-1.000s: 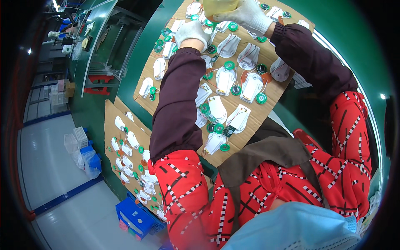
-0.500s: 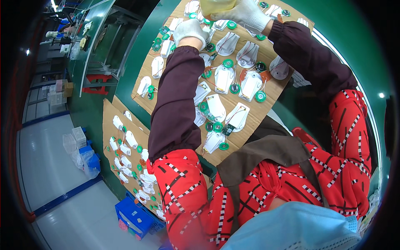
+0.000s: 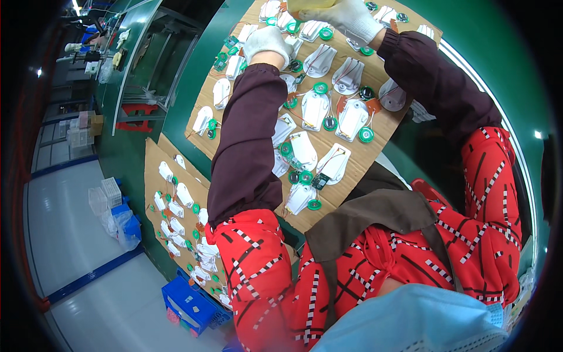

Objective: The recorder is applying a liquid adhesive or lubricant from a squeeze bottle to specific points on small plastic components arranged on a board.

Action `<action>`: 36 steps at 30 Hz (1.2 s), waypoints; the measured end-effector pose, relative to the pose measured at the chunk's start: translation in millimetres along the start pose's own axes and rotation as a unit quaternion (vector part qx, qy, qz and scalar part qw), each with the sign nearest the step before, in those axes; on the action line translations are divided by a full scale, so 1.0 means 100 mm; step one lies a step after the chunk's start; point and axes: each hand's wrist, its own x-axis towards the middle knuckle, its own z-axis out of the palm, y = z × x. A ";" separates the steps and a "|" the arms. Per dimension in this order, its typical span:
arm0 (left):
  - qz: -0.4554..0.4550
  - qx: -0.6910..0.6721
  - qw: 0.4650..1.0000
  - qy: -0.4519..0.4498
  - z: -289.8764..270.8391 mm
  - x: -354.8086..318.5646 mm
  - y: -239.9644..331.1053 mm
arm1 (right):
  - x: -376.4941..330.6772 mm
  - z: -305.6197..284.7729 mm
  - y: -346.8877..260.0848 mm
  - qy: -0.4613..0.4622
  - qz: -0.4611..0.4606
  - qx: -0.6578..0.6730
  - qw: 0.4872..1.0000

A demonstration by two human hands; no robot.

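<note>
My left hand (image 3: 267,44), in a white glove, is curled at the far side of the cardboard sheet (image 3: 231,132), against a white plastic housing (image 3: 292,44). Its fingertips are hidden, so what they hold does not show. My right hand (image 3: 355,23), also gloved, is closed on a translucent yellow object (image 3: 309,8) above the far end of the sheet; the picture's top edge cuts this object off. Around both hands lie several white housings with thin wires and green-rimmed round parts (image 3: 325,34). Nearer to me, a small green circuit board (image 3: 320,180) rests by another housing (image 3: 334,164).
A second cardboard sheet (image 3: 153,176) with similar housings lies at the lower left. A blue bin (image 3: 189,305) stands below it on the floor. The green table (image 3: 187,105) surrounds the main sheet. Clear boxes (image 3: 79,132) and a red stool (image 3: 136,117) are farther left.
The yellow object has risen a little toward the top edge, with my right hand shifting slightly along with it. My left hand stays almost in place.
</note>
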 end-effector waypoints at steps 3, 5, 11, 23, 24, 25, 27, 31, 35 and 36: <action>-0.021 0.002 0.998 -0.057 -0.03 0.01 -0.05 | 0.09 0.03 -0.18 0.010 0.025 0.020 0.999; 0.007 -0.011 0.999 -0.042 -0.08 0.13 0.22 | 0.02 -0.26 -0.53 0.061 0.013 -0.038 0.997; -0.037 0.058 0.997 -0.039 -0.06 -0.03 0.03 | -0.01 -0.23 -0.80 0.114 -0.061 0.059 0.990; 0.039 -0.290 0.953 0.077 -0.22 -0.18 -0.18 | -0.82 -0.58 -1.09 0.148 -0.075 0.131 0.977; 0.057 -0.278 0.956 0.080 -0.24 -0.27 -0.07 | -0.88 -0.60 -1.08 0.171 -0.069 0.138 0.973; 0.111 -0.208 0.967 0.099 -0.24 -0.35 0.05 | -0.93 -0.62 -1.07 0.176 -0.069 0.135 0.973; 0.124 -0.162 0.977 0.061 -0.16 -0.48 0.24 | -1.01 -0.60 -1.08 0.184 -0.053 0.167 0.967; 0.051 0.000 0.998 0.021 -0.15 -0.66 0.60 | -1.11 -0.60 -0.98 0.199 -0.044 0.199 0.959; 0.062 0.053 0.996 0.037 0.00 -0.63 0.61 | -1.17 -0.63 -0.92 0.210 -0.041 0.208 0.954; 0.062 0.064 0.996 0.022 0.00 -0.62 0.62 | -1.17 -0.64 -0.90 0.218 -0.030 0.208 0.953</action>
